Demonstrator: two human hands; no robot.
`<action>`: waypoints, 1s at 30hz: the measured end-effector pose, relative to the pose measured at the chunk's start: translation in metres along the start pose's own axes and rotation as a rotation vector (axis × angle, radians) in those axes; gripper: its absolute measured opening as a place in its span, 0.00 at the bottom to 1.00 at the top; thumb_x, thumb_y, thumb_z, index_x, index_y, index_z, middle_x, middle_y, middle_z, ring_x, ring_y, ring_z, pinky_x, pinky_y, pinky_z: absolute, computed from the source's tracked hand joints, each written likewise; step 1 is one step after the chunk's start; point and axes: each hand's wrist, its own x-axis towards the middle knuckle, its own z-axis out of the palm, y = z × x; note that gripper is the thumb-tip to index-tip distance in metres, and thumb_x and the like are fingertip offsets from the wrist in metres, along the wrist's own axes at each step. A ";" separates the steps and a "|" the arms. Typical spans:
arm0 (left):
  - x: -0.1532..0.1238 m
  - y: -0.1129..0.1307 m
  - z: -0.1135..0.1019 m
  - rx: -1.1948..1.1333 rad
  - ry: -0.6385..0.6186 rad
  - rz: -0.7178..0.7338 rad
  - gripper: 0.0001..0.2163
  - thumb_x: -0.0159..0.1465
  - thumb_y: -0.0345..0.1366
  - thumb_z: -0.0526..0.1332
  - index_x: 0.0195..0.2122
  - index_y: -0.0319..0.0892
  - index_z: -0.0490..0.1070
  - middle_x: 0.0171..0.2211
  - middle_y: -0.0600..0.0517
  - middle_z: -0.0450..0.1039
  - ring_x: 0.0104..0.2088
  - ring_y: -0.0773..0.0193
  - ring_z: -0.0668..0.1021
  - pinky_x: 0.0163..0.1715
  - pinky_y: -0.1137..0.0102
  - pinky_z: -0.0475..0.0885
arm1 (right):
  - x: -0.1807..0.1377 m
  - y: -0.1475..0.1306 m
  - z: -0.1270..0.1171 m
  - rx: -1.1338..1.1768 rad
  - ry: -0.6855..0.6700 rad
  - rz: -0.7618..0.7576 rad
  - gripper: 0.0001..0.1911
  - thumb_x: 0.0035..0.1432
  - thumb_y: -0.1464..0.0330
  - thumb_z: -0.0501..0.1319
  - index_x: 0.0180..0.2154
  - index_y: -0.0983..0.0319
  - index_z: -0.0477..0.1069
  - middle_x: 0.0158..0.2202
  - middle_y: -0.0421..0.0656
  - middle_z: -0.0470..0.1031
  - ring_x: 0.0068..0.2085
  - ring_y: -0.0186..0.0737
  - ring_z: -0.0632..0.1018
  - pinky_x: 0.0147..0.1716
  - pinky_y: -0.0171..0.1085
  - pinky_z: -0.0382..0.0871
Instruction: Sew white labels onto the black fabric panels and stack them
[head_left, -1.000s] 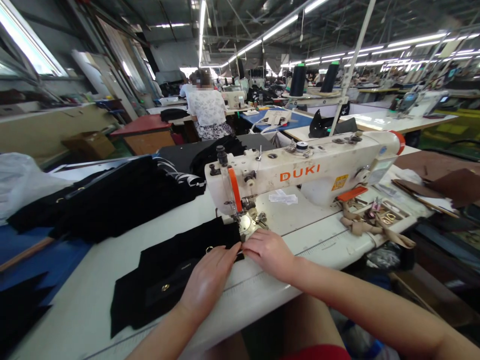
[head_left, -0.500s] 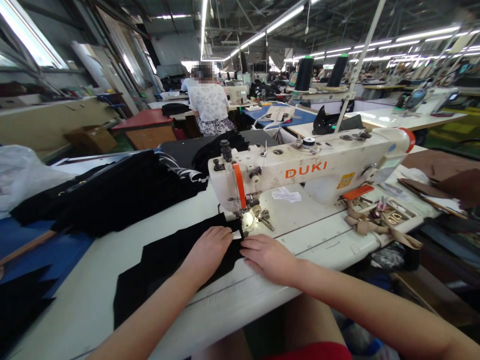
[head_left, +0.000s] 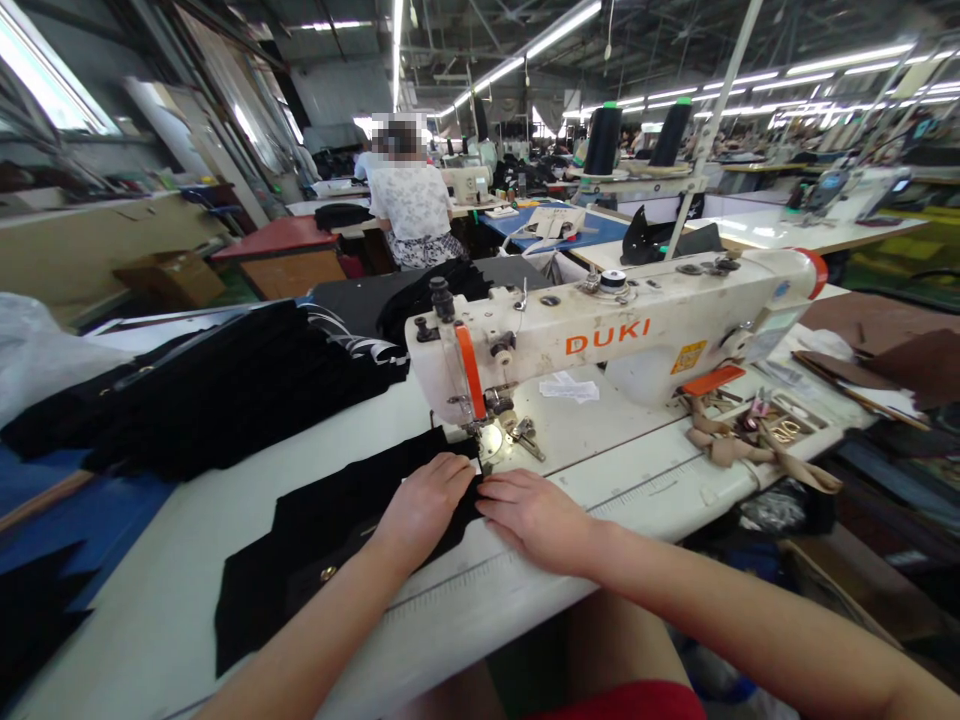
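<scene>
A black fabric piece lies on the machine bed, its far right end by the presser foot of the white sewing machine. My left hand presses on the fabric with fingers together, holding it beside a small bit of white near the needle. Close by on the right, my right hand holds the fabric's right edge, fingers closed and thumb hidden. A gold round fastener shows on the fabric beside my left forearm. The needle tip is too small to make out.
To the left lies a heap of black fabric pieces. A tray with small tools and gold rings sits at the right, tan strips beside it. Thread cones stand behind the machine. Further back, a person sits facing away.
The view has shifted slightly. The gold fastener now shows beside my left forearm, and less of the white bit is visible at my left fingertips. Both hands stay on the fabric.
</scene>
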 end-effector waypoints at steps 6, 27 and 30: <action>0.000 -0.001 0.003 0.003 0.069 0.024 0.10 0.65 0.23 0.51 0.38 0.38 0.72 0.37 0.46 0.76 0.38 0.59 0.77 0.37 0.65 0.77 | 0.000 0.000 0.000 0.013 -0.011 0.011 0.12 0.66 0.70 0.54 0.45 0.66 0.74 0.51 0.49 0.75 0.53 0.43 0.73 0.55 0.42 0.66; 0.000 -0.001 0.005 -0.017 0.142 0.060 0.10 0.66 0.24 0.51 0.37 0.38 0.72 0.35 0.47 0.76 0.37 0.60 0.77 0.39 0.65 0.77 | 0.000 -0.001 -0.001 -0.001 -0.008 0.003 0.12 0.65 0.70 0.55 0.45 0.67 0.75 0.49 0.50 0.75 0.52 0.43 0.73 0.54 0.42 0.66; -0.001 -0.001 0.005 -0.028 0.124 0.044 0.10 0.66 0.24 0.51 0.37 0.38 0.71 0.36 0.47 0.76 0.38 0.59 0.77 0.40 0.64 0.77 | 0.001 0.000 -0.001 0.013 -0.002 0.006 0.12 0.65 0.70 0.55 0.45 0.66 0.75 0.49 0.48 0.75 0.51 0.43 0.73 0.54 0.41 0.65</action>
